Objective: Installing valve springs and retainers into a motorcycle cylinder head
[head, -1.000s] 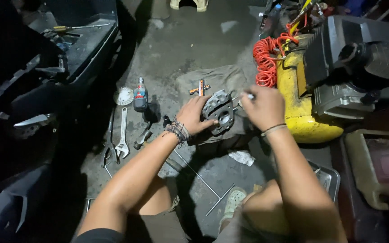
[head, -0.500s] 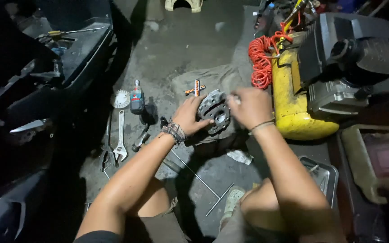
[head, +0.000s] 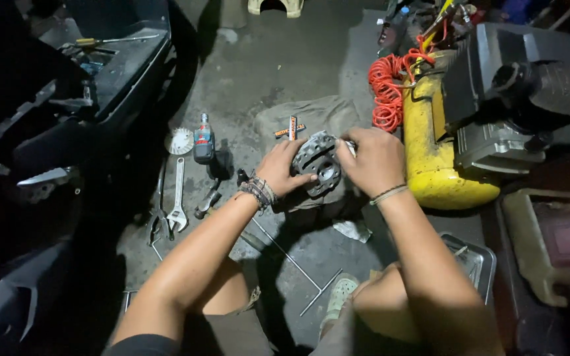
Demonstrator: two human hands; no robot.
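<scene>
Down on the grey cloth (head: 311, 115), the metal engine part (head: 318, 170) sits between both hands: left hand (head: 280, 170) cups its left side, right hand (head: 372, 161) grips its right edge, equally near.

engine part (head: 319, 166): grey cast metal, dull, rough | cloth (head: 301, 118): matt, creased fabric | floor (head: 278, 59): rough, stained concrete | wrench (head: 178, 201): bright smooth metal | compressor tank (head: 433, 151): glossy yellow painted metal | hose (head: 387, 89): orange coiled plastic
</scene>
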